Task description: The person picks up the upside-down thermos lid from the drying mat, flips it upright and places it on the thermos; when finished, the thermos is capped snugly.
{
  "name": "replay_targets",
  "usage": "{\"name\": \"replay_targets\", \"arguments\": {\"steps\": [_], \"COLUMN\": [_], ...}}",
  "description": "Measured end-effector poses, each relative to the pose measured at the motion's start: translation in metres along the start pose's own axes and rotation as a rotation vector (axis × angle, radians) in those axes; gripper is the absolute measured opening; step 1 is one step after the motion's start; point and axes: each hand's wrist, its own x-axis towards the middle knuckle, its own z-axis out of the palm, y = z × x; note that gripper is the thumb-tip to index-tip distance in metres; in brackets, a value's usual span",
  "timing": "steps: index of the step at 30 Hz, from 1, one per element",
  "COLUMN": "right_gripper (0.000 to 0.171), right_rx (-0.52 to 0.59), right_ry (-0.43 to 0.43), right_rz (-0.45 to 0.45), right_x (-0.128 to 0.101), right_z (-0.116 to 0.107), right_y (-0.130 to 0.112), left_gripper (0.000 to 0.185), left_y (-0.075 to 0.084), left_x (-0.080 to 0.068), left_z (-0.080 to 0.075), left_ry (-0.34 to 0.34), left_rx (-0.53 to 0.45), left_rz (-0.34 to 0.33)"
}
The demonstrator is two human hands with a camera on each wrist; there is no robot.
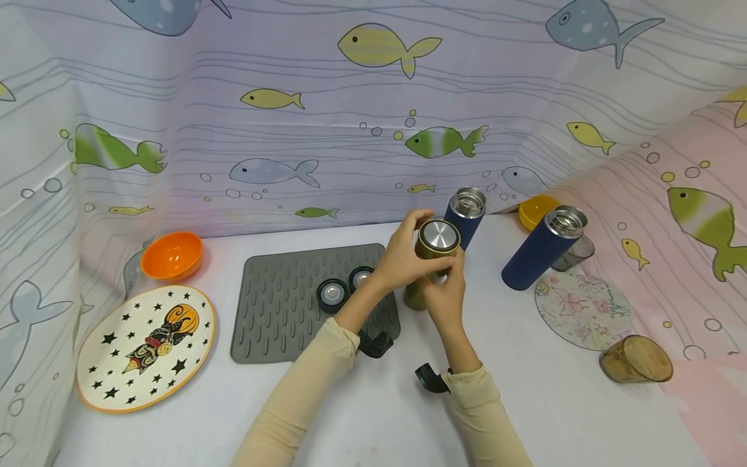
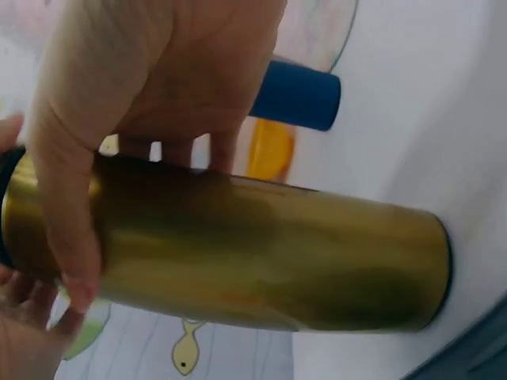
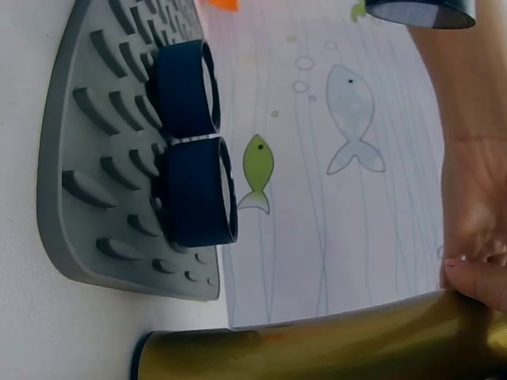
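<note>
A gold flask (image 1: 416,297) with a steel-topped cap (image 1: 439,236) stands on the white table just right of the grey mat (image 1: 280,311). My left hand (image 1: 403,259) grips its upper part, fingers curled round it. My right hand (image 1: 446,295) holds the body lower down from the front. In the left wrist view the left hand (image 2: 142,95) wraps the gold flask (image 2: 317,261). In the right wrist view the right hand (image 3: 475,237) holds the gold flask (image 3: 317,348) beside the mat (image 3: 87,158).
Two dark caps (image 1: 332,295) (image 1: 362,279) lie on the mat. Two blue flasks (image 1: 465,217) (image 1: 545,250) stand uncapped behind and to the right. There are also an orange bowl (image 1: 172,255), a starred plate (image 1: 146,347), a yellow bowl (image 1: 537,209), a round coaster (image 1: 583,308) and a tipped glass (image 1: 636,359).
</note>
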Motion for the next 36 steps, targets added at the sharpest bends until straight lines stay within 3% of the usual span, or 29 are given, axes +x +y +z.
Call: {"name": "replay_targets", "arguments": {"steps": [5, 8, 11, 14, 17, 21, 23, 26, 29, 31, 36], "right_gripper": [0.075, 0.074, 0.076, 0.075, 0.073, 0.074, 0.073, 0.075, 0.076, 0.076, 0.075], "right_rx": [-0.001, -0.002, 0.004, 0.010, 0.006, 0.018, 0.026, 0.031, 0.027, 0.034, 0.040], "right_ry": [-0.012, -0.016, -0.008, -0.003, -0.007, -0.018, -0.017, -0.016, -0.016, -0.026, -0.044], "right_rz": [-0.015, -0.023, -0.016, 0.000, 0.000, -0.002, 0.006, 0.018, 0.026, 0.024, 0.003], "right_x": [0.0011, 0.0009, 0.0009, 0.0004, 0.0004, 0.0004, 0.0009, 0.0011, 0.0015, 0.0012, 0.0010], "right_z": [-0.0010, -0.0013, -0.0010, -0.0005, -0.0009, -0.0015, -0.0009, -0.0004, -0.0003, -0.0009, -0.0021], "right_y": [0.0055, 0.0055, 0.0048, 0.0047, 0.0053, 0.0014, 0.0009, 0.0001, 0.0042, 0.0043, 0.0058], "left_gripper": [0.093, 0.085, 0.071, 0.076, 0.085, 0.086, 0.088, 0.084, 0.076, 0.081, 0.085], "left_y": [-0.0015, 0.0001, 0.0015, 0.0039, 0.0065, 0.0063, 0.0058, 0.0048, 0.0027, 0.0023, 0.0033], "left_x": [-0.0012, -0.0020, -0.0025, -0.0039, -0.0045, -0.0022, -0.0016, -0.0014, -0.0009, -0.0012, -0.0011], "left_z": [-0.0014, -0.0018, -0.0023, -0.0004, 0.0027, 0.0018, 0.0018, 0.0021, 0.0012, 0.0001, 0.0024], "left_ry": [0.000, -0.010, -0.031, 0.007, 0.064, -0.003, -0.014, 0.000, -0.022, -0.046, -0.023], "left_rx": [-0.064, -0.033, -0.110, -0.041, 0.111, -0.026, -0.069, -0.023, -0.096, -0.122, -0.033], "left_rz": [0.026, 0.010, 0.003, -0.019, -0.030, 0.005, -0.017, -0.045, -0.044, -0.043, -0.030]}}
